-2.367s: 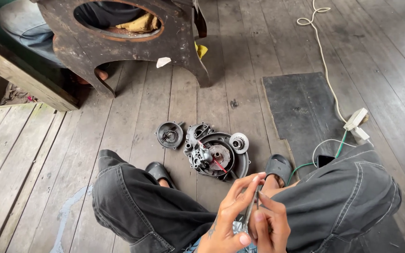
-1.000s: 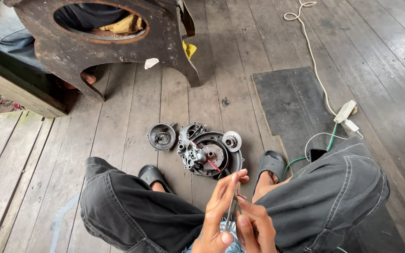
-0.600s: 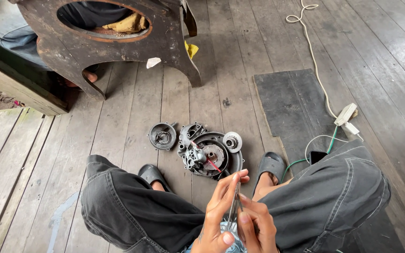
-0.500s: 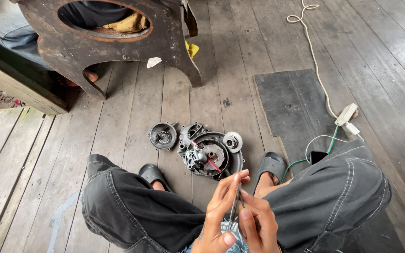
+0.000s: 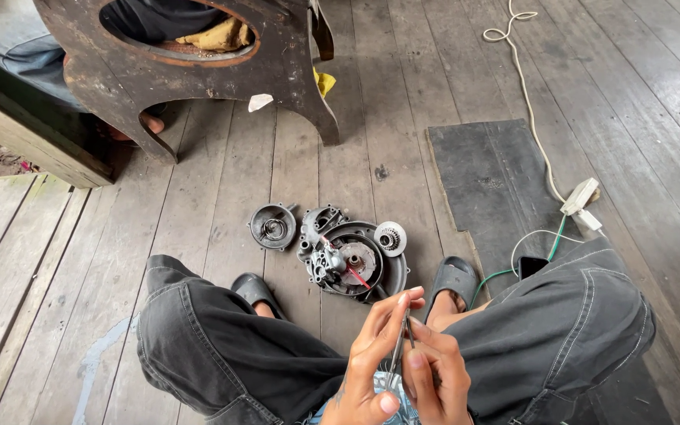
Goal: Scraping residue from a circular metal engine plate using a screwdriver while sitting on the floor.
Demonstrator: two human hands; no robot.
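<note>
Since the earliest picture, both hands sit slightly further left in the lower middle of the frame, and the left hand (image 5: 371,358) now stretches its fingers (image 5: 403,303) up along the thin metal tool (image 5: 397,354). The right hand (image 5: 434,382) is closed around the tool from the right, lower than before.

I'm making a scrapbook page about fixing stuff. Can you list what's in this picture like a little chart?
Left hand: pinches a thin metal tool
Right hand: grips the same tool lower down
Between the feet: engine cover assembly
Beside it: round metal cap, small toothed disc
Floor: grey wooden planks, dark mat
Right side: white cord and plug
</note>
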